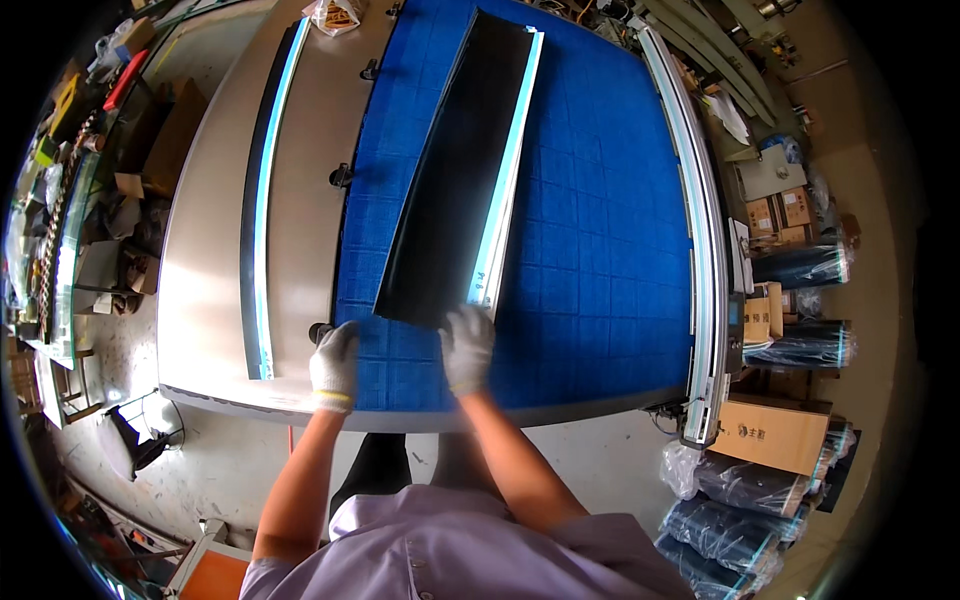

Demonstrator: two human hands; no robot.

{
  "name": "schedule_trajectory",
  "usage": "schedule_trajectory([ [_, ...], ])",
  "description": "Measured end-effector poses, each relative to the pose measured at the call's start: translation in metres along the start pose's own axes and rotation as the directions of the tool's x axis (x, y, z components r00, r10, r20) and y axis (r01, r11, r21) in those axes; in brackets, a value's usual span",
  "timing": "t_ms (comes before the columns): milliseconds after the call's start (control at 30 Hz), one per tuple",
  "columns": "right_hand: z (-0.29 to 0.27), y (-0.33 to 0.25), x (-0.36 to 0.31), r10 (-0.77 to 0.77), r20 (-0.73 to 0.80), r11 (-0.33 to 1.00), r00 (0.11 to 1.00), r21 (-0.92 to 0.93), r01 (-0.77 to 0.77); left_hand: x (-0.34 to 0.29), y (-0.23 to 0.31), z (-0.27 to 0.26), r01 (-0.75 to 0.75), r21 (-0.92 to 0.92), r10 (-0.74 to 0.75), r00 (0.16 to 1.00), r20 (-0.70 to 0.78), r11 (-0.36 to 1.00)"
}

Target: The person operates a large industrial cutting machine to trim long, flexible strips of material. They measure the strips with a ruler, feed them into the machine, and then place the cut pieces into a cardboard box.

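My left hand (pixel 333 368), in a white knit glove, rests at the near edge of the work table with its fingers curled. It is right beside a black clamp (pixel 320 333), and nothing shows in it. At the near end of a long black sheet (pixel 450 170), my gloved right hand (pixel 467 350) pinches the corner, slightly blurred. Along the sheet's right side runs a white and light-blue strip (pixel 505 180), with pale layers under it. The sheet lies lengthwise on a blue gridded surface (pixel 590 250).
To the left, a narrow black and light-blue strip (pixel 265 200) lies on a beige panel (pixel 210 270). More black clamps (pixel 341 175) line the seam. A metal rail (pixel 695 220) bounds the right side. Boxes (pixel 770 430) and plastic-wrapped rolls (pixel 725 530) stand on the floor beyond it.
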State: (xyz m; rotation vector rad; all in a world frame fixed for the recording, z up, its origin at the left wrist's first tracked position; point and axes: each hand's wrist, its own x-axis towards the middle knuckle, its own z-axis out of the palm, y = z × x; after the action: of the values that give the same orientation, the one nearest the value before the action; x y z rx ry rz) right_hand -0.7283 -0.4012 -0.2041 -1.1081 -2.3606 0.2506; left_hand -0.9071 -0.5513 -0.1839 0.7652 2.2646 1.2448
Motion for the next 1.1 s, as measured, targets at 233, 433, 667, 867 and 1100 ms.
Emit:
schedule_trajectory([
  [233,-0.003,0.042,-0.002,0.245,0.087,0.955,0.966,0.153,-0.256,0.020,0.031,0.072,0.142,0.211,-0.118,0.986,-0.120,0.967],
  [433,0.002,0.053,0.023,0.418,0.156,0.867,0.895,0.225,-0.444,0.030,0.040,0.098,0.215,0.178,-0.187,0.969,-0.162,0.960],
  [667,0.000,0.092,0.033,0.563,0.578,0.425,0.591,0.411,-0.807,0.014,0.064,0.103,0.258,0.090,-0.272,0.890,0.365,0.962],
  [867,-0.088,0.137,-0.011,0.476,0.759,0.199,0.443,0.398,-0.896,-0.047,0.068,0.087,0.447,-0.157,-0.231,0.695,0.681,0.881],
  [1100,-0.101,0.137,-0.053,0.441,0.768,0.195,0.465,0.424,-0.884,-0.049,0.079,0.080,0.732,-0.625,0.248,0.574,0.781,0.271],
])
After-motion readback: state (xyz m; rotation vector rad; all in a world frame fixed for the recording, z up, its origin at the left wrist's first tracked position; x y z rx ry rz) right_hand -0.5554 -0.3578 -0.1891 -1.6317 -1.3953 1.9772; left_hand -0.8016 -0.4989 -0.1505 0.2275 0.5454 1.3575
